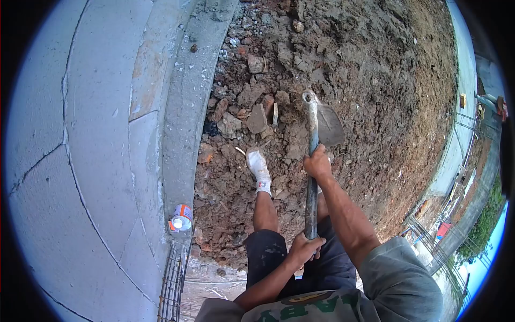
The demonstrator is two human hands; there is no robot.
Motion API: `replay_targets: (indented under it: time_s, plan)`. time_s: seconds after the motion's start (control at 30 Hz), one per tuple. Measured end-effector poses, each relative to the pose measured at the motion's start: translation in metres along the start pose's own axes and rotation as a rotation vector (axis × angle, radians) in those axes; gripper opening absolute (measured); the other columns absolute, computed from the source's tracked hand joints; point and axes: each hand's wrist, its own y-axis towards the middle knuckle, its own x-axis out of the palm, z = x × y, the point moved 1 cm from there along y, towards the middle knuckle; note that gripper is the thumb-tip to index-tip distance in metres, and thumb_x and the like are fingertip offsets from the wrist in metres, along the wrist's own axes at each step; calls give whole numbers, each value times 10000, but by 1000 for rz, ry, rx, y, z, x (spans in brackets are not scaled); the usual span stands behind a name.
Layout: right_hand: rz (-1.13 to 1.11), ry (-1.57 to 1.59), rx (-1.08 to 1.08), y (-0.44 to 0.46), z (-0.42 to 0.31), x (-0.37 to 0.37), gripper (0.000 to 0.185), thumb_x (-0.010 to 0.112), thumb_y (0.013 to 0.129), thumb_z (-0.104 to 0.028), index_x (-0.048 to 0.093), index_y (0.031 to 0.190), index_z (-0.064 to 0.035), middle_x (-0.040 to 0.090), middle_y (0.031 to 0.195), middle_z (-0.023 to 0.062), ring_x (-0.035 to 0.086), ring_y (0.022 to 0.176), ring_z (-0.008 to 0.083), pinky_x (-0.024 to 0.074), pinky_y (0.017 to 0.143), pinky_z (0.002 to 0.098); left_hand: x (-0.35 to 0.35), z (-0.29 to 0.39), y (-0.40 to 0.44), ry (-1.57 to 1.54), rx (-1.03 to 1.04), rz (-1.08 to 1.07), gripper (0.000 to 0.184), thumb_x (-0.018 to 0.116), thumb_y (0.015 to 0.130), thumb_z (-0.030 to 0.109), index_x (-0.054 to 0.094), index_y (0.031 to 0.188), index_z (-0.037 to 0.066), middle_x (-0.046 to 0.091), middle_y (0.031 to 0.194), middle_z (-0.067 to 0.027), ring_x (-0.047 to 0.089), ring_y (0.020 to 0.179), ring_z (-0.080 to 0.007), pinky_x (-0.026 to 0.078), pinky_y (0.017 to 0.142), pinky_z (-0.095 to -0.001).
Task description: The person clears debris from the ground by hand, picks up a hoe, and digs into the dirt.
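Observation:
A hoe with a long worn handle and a broad grey metal blade is held in front of my body. Its head is at the far end, over brown, lumpy soil. My left hand is wrapped round the near end of the handle. Higher up, below the blade, my right hand grips the same handle. Broken bricks and stones lie in the dirt left of the hoe head, beyond my foot in a white covering.
A cracked grey concrete wall with a ledge runs along the left. A bottle with an orange and white label is on the ledge. Steel rebar lies below it; more rebar stands at the right.

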Motion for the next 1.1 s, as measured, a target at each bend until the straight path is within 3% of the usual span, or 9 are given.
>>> replay_targets:
  time_s: [0.17,0.2,0.3,0.57,0.77,0.8,0.97,1.0,1.1]
  plan:
    - [115,38,26,56,32,-48,503,616,763,-265,470,1098,81,642,1049,294,628,1031,420,489,903,448,32,67,17,46,-4,-108,393,577,918,461,567,914,68,619,697,-50,583,492,-121,441,436,-240]
    - [-51,252,103,61,39,-58,400,662,760,-261,567,966,69,666,890,250,682,838,367,539,734,435,38,75,18,35,-6,-100,440,550,929,502,573,962,64,632,721,-55,588,505,-121,453,456,-238]
    - [-229,702,259,63,47,-74,337,699,777,-270,608,872,40,615,750,133,611,565,248,500,519,395,39,91,19,272,55,-183,529,502,948,543,557,1104,40,658,794,-74,609,569,-112,479,528,-226]
    - [-303,977,401,102,29,-98,300,642,824,-253,568,943,13,567,687,110,545,516,250,472,492,410,-31,226,-6,401,306,436,361,579,951,362,585,1084,27,658,818,-50,568,634,-84,448,566,-231]
    - [-267,914,429,138,30,-23,346,654,800,-215,577,1007,51,575,705,130,563,560,261,471,532,439,-3,292,31,635,288,424,360,578,953,345,586,1124,29,666,870,-68,591,696,-99,468,628,-248]
    - [-281,898,478,104,-9,-73,379,673,779,-182,580,1028,88,607,749,149,593,588,269,483,538,432,4,296,38,689,296,427,376,584,948,351,588,1132,23,681,903,-85,630,758,-124,490,669,-264]
    - [-160,857,502,105,-23,-47,299,696,735,-141,626,908,92,644,765,160,616,587,266,487,511,408,42,278,67,929,195,353,651,631,887,464,485,1320,0,554,1265,-239,580,1146,-308,465,942,-390]
    - [-159,846,511,103,-26,-48,284,695,733,-137,629,898,84,639,744,153,609,570,264,488,505,407,45,268,67,1093,287,421,776,666,811,521,448,1333,-11,595,1168,-271,558,1149,-408,440,967,-438]
    - [-183,968,532,132,2,-13,254,695,729,-135,633,880,58,620,691,135,587,530,256,488,488,405,32,256,69,1120,127,336,818,666,799,519,414,1323,-57,607,1075,-327,598,1073,-429,463,924,-459]
